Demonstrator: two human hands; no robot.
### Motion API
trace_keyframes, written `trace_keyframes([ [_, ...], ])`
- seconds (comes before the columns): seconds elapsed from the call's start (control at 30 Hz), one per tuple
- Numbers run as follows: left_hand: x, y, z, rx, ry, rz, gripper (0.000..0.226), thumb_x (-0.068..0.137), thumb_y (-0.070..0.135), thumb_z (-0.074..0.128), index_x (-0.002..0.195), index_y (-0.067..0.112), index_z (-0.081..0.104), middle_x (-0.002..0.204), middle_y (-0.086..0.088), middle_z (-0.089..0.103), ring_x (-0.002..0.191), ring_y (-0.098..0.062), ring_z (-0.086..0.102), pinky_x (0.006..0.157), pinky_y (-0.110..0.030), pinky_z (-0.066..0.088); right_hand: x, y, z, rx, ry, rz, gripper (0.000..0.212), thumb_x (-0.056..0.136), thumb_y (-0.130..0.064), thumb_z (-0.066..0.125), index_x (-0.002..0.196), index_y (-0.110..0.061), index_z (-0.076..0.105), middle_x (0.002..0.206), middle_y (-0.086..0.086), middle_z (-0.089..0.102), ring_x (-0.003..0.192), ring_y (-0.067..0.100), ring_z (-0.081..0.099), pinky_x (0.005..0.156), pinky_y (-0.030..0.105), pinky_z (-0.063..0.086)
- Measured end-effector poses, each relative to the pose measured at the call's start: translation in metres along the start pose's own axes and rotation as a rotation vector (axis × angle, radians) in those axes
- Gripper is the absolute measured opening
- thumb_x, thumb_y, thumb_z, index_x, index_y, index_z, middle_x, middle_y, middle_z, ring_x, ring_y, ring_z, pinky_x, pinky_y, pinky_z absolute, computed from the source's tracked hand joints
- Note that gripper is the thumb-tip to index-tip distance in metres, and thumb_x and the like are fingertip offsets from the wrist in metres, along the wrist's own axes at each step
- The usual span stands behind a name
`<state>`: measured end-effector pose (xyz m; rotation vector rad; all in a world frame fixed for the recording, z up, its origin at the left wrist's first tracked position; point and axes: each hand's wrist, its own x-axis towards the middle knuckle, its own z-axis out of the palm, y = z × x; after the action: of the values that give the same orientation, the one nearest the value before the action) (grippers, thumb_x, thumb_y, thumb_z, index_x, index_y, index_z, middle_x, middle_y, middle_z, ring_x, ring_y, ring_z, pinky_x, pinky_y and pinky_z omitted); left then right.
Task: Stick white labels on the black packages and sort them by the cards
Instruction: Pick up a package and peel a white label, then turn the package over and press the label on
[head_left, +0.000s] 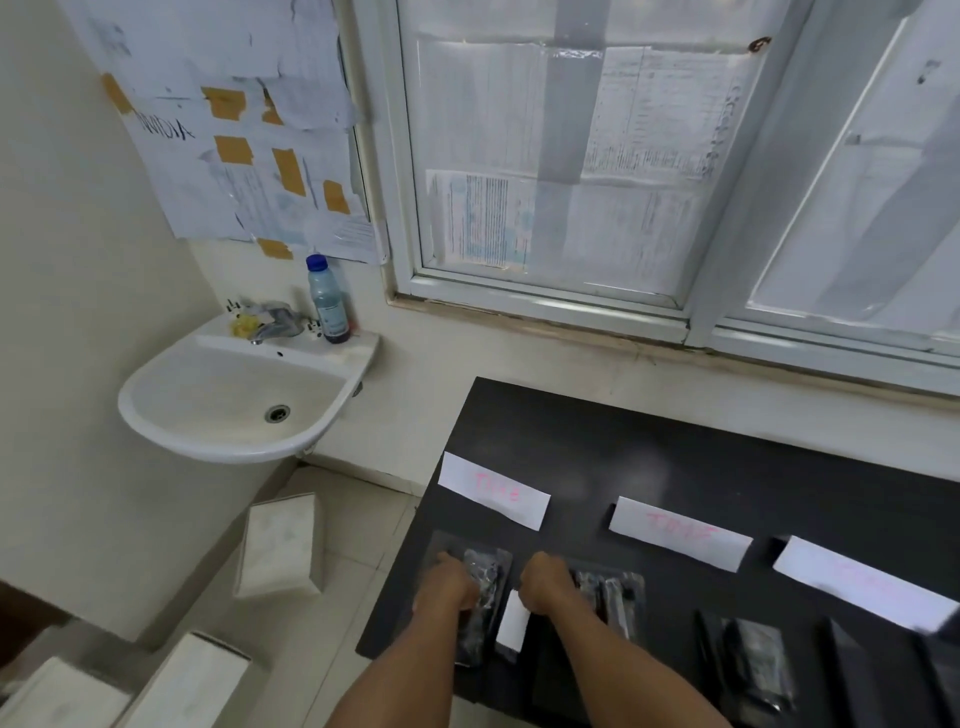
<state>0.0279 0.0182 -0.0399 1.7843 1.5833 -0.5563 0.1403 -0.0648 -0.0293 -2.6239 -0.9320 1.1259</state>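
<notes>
Both forearms reached forward over the black counter (623, 441). The left hand (451, 581) lay knuckles-up on the leftmost black package (485, 608) and the right hand (545, 582) on the neighbouring package (613, 597). A white label (513, 621) sat between the wrists. Neither grip's state could be told.

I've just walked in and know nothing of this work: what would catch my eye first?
On a black table, the left hand rests on the leftmost black package and the right hand on the next package, a white label between them. Beyond, three white cards with pink writing lie in a row. At left, a white sink carries a blue-capped bottle.
</notes>
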Motion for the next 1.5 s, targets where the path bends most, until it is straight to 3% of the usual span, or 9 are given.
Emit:
trace_keyframes([
  [0.1, 0.003, -0.002, -0.005, -0.031, 0.002, 0.018, 0.076, 0.090, 0.020, 0.057, 0.151, 0.002, 0.013, 0.149, -0.017, 0.038, 0.133, -0.031, 0.044, 0.107, -0.038, 0.041, 0.000, -0.010, 0.002, -0.028, 0.009, -0.005, 0.012, 0.087, -0.011, 0.051, 0.078, -0.005, 0.057, 0.102, 0.016, 0.065, 0.095, 0.030, 0.063, 0.069, 0.029, 0.045],
  [0.2, 0.007, -0.005, -0.007, -0.117, -0.023, 0.020, 0.059, 0.088, 0.025, 0.057, 0.141, 0.004, 0.040, 0.139, -0.014, 0.051, 0.124, -0.029, 0.053, 0.100, -0.037, 0.047, 0.002, -0.020, 0.017, 0.134, -0.072, 0.052, 0.024, 0.089, -0.012, 0.053, 0.107, 0.001, 0.063, 0.077, 0.006, 0.057, 0.061, 0.014, 0.053, 0.056, 0.021, 0.048],
  [0.33, 0.007, -0.011, -0.009, -0.210, -0.068, 0.004, 0.046, 0.089, 0.027, 0.059, 0.128, 0.004, 0.056, 0.132, -0.013, 0.057, 0.117, -0.027, 0.058, 0.094, -0.032, 0.050, 0.001, -0.031, 0.036, 0.258, -0.089, 0.075, 0.016, 0.087, -0.015, 0.058, 0.096, -0.003, 0.058, 0.094, 0.011, 0.054, 0.090, 0.029, 0.063, 0.062, 0.027, 0.044],
  [0.43, 0.006, -0.013, -0.016, -0.405, -0.052, 0.001, 0.049, 0.088, 0.027, 0.062, 0.128, 0.000, 0.054, 0.129, -0.015, 0.058, 0.115, -0.028, 0.058, 0.095, -0.031, 0.050, -0.004, -0.036, 0.034, 0.453, -0.056, 0.112, 0.013, 0.079, -0.018, 0.062, 0.083, -0.006, 0.057, 0.090, 0.011, 0.054, 0.078, 0.025, 0.056, 0.047, 0.024, 0.042],
  [0.6, -0.015, 0.001, -0.054, -0.644, -0.105, 0.074, 0.041, 0.091, 0.013, 0.059, 0.125, -0.009, 0.054, 0.124, -0.023, 0.059, 0.100, -0.032, 0.061, 0.079, -0.035, 0.052, -0.007, -0.040, 0.004, 0.688, 0.014, 0.073, 0.009, 0.069, -0.012, 0.062, 0.062, -0.015, 0.058, 0.075, 0.009, 0.062, 0.072, 0.025, 0.061, 0.073, 0.040, 0.059],
  [0.7, -0.046, 0.025, -0.091, -0.700, -0.095, 0.218, 0.029, 0.091, 0.006, 0.053, 0.116, -0.009, 0.060, 0.113, -0.024, 0.064, 0.091, -0.030, 0.062, 0.077, -0.036, 0.052, -0.022, -0.044, -0.035, 0.798, 0.130, 0.020, 0.002, 0.067, -0.018, 0.066, 0.069, -0.017, 0.066, 0.083, 0.012, 0.071, 0.081, 0.030, 0.069, 0.073, 0.049, 0.059],
  [0.9, -0.116, 0.108, -0.159, -0.805, -0.118, 0.467, 0.024, 0.088, 0.000, 0.056, 0.111, -0.005, 0.063, 0.108, -0.025, 0.066, 0.091, -0.033, 0.064, 0.088, -0.048, 0.054, -0.069, -0.043, -0.152, 1.000, 0.325, -0.129, 0.017, 0.071, -0.019, 0.072, 0.084, -0.026, 0.063, 0.098, 0.013, 0.071, 0.088, 0.030, 0.069, 0.076, 0.050, 0.059],
  [1.13, -0.233, 0.207, -0.160, -0.853, -0.233, 0.748, 0.031, 0.086, -0.014, 0.042, 0.099, 0.006, 0.061, 0.086, -0.010, 0.064, 0.076, -0.022, 0.060, 0.064, -0.031, 0.052, -0.142, 0.027, -0.269, 1.065, 0.570, -0.299, 0.036, 0.079, -0.020, 0.070, 0.114, -0.015, 0.062, 0.104, 0.012, 0.067, 0.089, 0.029, 0.069, 0.075, 0.046, 0.060],
  [1.5, -0.388, 0.350, -0.008, -0.993, -0.404, 0.900, 0.039, 0.086, -0.013, 0.046, 0.117, 0.007, 0.060, 0.091, -0.008, 0.063, 0.081, -0.023, 0.059, 0.074, -0.038, 0.054, -0.239, 0.251, -0.366, 1.090, 0.831, -0.297, 0.025, 0.065, -0.027, 0.071, 0.090, -0.026, 0.067, 0.094, 0.003, 0.071, 0.088, 0.024, 0.069, 0.081, 0.047, 0.057],
])
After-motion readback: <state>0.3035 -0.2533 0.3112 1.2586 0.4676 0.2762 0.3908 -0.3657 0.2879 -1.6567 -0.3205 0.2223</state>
